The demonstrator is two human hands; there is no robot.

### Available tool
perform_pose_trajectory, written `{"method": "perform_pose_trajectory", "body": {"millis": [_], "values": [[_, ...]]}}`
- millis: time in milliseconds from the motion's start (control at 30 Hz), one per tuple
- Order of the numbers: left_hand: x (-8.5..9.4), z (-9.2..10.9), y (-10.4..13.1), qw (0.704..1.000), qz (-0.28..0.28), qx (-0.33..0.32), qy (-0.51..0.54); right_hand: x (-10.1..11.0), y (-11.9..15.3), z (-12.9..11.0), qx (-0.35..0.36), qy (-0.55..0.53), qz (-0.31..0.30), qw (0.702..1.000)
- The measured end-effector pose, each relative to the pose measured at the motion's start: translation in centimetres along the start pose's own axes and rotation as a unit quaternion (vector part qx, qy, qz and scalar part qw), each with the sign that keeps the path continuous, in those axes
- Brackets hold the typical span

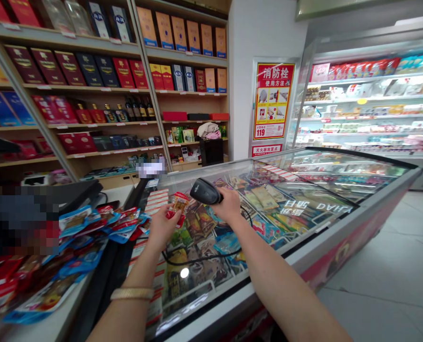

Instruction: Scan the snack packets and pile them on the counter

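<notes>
Small red packet (pixel 180 203) is in your left hand (pixel 164 223), pinched between thumb and fingers, held above the glass freezer top. Glossy flexible film, creased, with a yellow-brown middle. Your right hand (pixel 229 204) is wrapped round the handle of a handheld scanner (pixel 204 191): hard black plastic, rounded bulbous head, just beside the packet with a narrow gap showing. Thin black cable (pixel 204 260) runs in a loose loop over the glass. Left wrist carries a gold-toned bangle (pixel 132 293), textured band.

Under you: chest freezer (pixel 325 240), smooth metal-look rim, flat clear panes, white wire dividers, flat bagged goods visible through the glass. White lettering on one pane.

Your left: pile of shiny pouches (pixel 79 256), red and blue, crumpled and overlapping, on a pale, smooth counter (pixel 123 194). Patch at far left is pixelated, can't read it.

Behind: pale wood-look shelves (pixel 193 58) with upright rectangular cartons (pixel 179 33) and some bottles. Right of those, a flat red-and-yellow poster (pixel 273 102) on the white wall, then a lit refrigerated display (pixel 371 109). Floor (pixel 378 270) is glossy, pale tile.
</notes>
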State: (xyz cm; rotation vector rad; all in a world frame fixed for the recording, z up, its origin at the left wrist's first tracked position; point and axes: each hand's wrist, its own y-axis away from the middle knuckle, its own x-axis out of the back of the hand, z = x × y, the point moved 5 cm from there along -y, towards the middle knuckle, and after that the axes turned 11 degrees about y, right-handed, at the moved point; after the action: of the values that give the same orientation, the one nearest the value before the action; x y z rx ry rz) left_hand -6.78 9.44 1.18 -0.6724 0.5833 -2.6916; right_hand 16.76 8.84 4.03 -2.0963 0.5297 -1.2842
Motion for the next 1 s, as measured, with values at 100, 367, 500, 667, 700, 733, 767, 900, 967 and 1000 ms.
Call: {"method": "perform_pose_trajectory", "body": {"millis": [100,367,500,667,700,733,767,900,967,1000], "values": [[1.5,-0.1,0.1,0.996,0.067,0.032,0.05,0.0,0.0,-0.2,0.014,0.002,-0.01,1.0],[3.0,-0.2,-0.1,0.949,0.196,0.082,0.231,-0.6,0.4,-1.3,0.072,0.029,-0.067,0.995],[2.9,0.3,0.1,0.922,0.213,0.105,0.306,-0.8,0.6,-1.7,0.084,0.034,-0.08,0.993],[3.0,0.9,0.3,0.916,0.218,0.111,0.318,-1.0,0.7,-1.9,0.088,0.042,-0.098,0.99],[3.0,0.9,0.3,0.915,0.22,0.113,0.318,-1.0,0.7,-2.0,0.089,0.042,-0.099,0.99],[3.0,0.9,0.3,0.914,0.221,0.114,0.32,-0.9,0.7,-2.0,0.089,0.043,-0.1,0.99],[3.0,0.9,0.3,0.914,0.221,0.114,0.322,-0.9,0.7,-2.0,0.089,0.043,-0.1,0.99],[3.0,1.2,0.3,0.913,0.22,0.11,0.324,-1.0,0.7,-1.9,0.085,0.048,-0.105,0.99],[3.1,1.1,0.3,0.916,0.219,0.108,0.319,-1.1,0.7,-1.8,0.084,0.051,-0.111,0.989],[3.1,1.0,0.2,0.917,0.219,0.108,0.315,-1.1,0.6,-1.8,0.083,0.053,-0.114,0.989]]}}
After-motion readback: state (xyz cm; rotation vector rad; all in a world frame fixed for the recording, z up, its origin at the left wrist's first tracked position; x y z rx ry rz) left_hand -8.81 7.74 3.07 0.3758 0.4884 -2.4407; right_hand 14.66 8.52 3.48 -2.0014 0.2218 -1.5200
